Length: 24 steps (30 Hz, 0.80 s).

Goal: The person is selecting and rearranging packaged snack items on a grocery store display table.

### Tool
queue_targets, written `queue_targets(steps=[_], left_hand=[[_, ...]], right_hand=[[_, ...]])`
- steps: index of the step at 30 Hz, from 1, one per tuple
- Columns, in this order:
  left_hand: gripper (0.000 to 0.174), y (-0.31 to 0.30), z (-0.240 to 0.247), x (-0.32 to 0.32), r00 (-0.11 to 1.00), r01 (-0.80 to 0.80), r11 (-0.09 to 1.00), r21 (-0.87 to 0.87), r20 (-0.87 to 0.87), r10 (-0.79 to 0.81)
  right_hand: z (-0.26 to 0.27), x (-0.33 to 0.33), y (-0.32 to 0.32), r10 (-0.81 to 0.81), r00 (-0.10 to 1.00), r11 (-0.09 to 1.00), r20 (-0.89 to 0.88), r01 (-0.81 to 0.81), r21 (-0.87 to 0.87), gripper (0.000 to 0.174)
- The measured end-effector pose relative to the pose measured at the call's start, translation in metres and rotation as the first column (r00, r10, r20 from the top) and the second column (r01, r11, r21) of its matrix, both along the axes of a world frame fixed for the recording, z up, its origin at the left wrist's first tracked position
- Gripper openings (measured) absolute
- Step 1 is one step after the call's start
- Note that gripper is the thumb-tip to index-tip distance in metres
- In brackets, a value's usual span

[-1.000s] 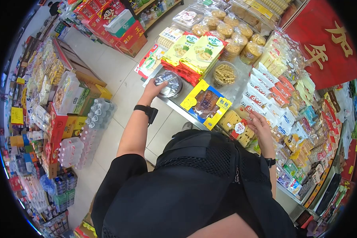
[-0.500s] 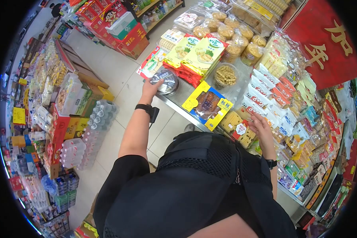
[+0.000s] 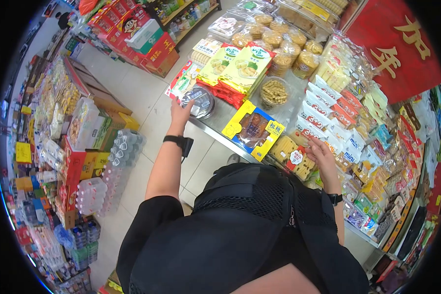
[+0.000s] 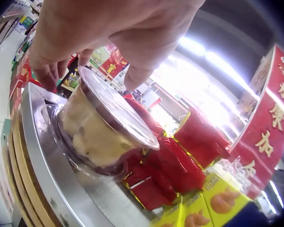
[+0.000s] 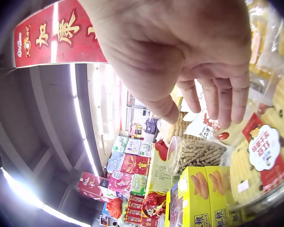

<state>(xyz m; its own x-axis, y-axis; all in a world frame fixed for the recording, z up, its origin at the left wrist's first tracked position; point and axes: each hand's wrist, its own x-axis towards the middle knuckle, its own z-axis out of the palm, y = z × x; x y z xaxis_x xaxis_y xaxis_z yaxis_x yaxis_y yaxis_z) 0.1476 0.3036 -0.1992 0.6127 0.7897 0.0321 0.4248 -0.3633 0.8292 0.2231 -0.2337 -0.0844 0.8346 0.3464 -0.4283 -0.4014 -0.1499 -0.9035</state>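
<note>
A round, dark-lidded clear tub (image 3: 201,103) stands near the left end of the metal table. My left hand (image 3: 180,116) is at its left edge. In the left wrist view the fingers (image 4: 46,75) and thumb spread loosely on either side of the tub's lid, and pale food shows through its side. My right hand (image 3: 322,159) hovers with relaxed, slightly bent fingers and holds nothing. Below it lies a clear pack of cookies (image 3: 304,170) with a red and white label. White snack bags (image 3: 314,120) stand just beyond its fingertips.
Between the hands lies a yellow and blue boxed pastry (image 3: 236,128). Behind are yellow-green bags (image 3: 247,68), a clear tub of twisted snacks (image 3: 274,91) and several round cookie packs. A red sign (image 3: 392,54) rises at right; bottled-water packs (image 3: 125,152) stand across the aisle.
The tub has shifted a little left along the table. My left hand, earlier with fingers over the lid, has loosened and drawn to the tub's left edge. The right hand stays about the same.
</note>
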Motion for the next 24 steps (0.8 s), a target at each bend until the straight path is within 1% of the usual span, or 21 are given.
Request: queue_targets(steps=[1,2,4,5,6,7,8,11,12,14,15,16,18,19,20,22,23,24], left_hand=[[0.072,-0.007,0.007,-0.005,0.999,-0.034,0.995,0.096,-0.009,0.035],[0.072,-0.016,0.014,-0.010,1.000,-0.016,0.995,0.099,-0.011,0.017],[0.067,-0.036,0.022,-0.022,0.998,-0.048,0.947,0.316,0.049,0.035],[0.067,-0.047,0.026,-0.028,0.999,-0.031,0.947,0.321,0.044,0.018],[0.064,-0.058,0.030,-0.034,0.997,-0.025,0.951,0.309,0.077,0.002],[0.063,-0.069,0.033,-0.040,0.994,-0.021,0.955,0.296,0.108,-0.012],[0.063,-0.080,0.036,-0.045,0.995,-0.009,0.954,0.301,0.101,-0.023],[0.058,-0.109,0.036,-0.058,0.989,0.040,0.986,0.162,0.134,-0.063],[0.058,-0.115,0.033,-0.060,0.989,0.045,0.985,0.166,0.130,-0.067],[0.052,-0.127,0.027,-0.064,0.982,0.123,0.992,0.024,0.144,-0.125],[0.044,-0.133,0.028,-0.066,0.979,0.147,0.989,0.034,0.134,-0.150],[0.044,-0.134,0.027,-0.066,0.979,0.148,0.988,0.035,0.133,-0.152],[0.040,-0.136,0.024,-0.066,0.962,0.262,0.942,-0.212,0.134,-0.237],[0.035,-0.139,0.022,-0.064,0.956,0.283,0.928,-0.241,0.150,-0.253],[0.035,-0.142,0.021,-0.064,0.956,0.283,0.928,-0.240,0.150,-0.253],[0.032,-0.150,0.029,-0.062,0.944,0.328,0.841,-0.431,0.191,-0.271],[0.034,-0.152,0.025,-0.061,0.933,0.361,0.829,-0.427,0.173,-0.317],[0.034,-0.152,0.024,-0.062,0.932,0.361,0.830,-0.425,0.175,-0.316]], right_hand=[[-0.001,0.001,0.000,0.011,1.000,1.000,0.003,-0.011,0.005,0.044],[-0.001,0.001,0.001,-0.007,1.000,1.000,0.001,0.007,0.008,0.044],[0.001,0.001,0.003,0.038,0.999,0.999,0.018,-0.038,0.003,0.044],[-0.001,0.001,0.004,0.041,0.999,0.999,0.027,-0.041,0.009,0.045],[-0.002,0.002,0.005,0.027,0.999,1.000,0.021,-0.027,0.014,0.045],[-0.003,0.003,0.006,0.043,0.999,0.999,0.021,-0.043,0.020,0.045],[-0.005,0.003,0.007,0.060,0.998,0.998,0.020,-0.061,0.026,0.045],[-0.002,0.004,0.011,0.058,0.998,0.998,0.018,-0.058,0.027,0.046],[-0.003,0.004,0.012,0.065,0.998,0.998,0.016,-0.065,0.025,0.046],[-0.004,0.005,0.012,0.061,0.998,0.998,0.014,-0.061,0.033,0.047],[-0.004,0.006,0.012,0.063,0.998,0.998,0.013,-0.063,0.031,0.047],[-0.005,0.006,0.012,0.066,0.998,0.997,0.011,-0.066,0.029,0.047],[-0.005,0.007,0.012,0.067,0.998,0.997,0.010,-0.068,0.031,0.046],[-0.006,0.007,0.012,0.070,0.998,0.997,0.009,-0.070,0.033,0.046],[-0.007,0.008,0.011,0.070,0.997,0.997,0.010,-0.070,0.033,0.046],[-0.008,0.009,0.011,0.081,0.997,0.996,0.012,-0.082,0.038,0.047],[-0.007,0.010,0.013,0.083,0.996,0.996,0.014,-0.084,0.039,0.047],[-0.005,0.012,0.017,0.087,0.996,0.995,0.008,-0.087,0.047,0.047]])
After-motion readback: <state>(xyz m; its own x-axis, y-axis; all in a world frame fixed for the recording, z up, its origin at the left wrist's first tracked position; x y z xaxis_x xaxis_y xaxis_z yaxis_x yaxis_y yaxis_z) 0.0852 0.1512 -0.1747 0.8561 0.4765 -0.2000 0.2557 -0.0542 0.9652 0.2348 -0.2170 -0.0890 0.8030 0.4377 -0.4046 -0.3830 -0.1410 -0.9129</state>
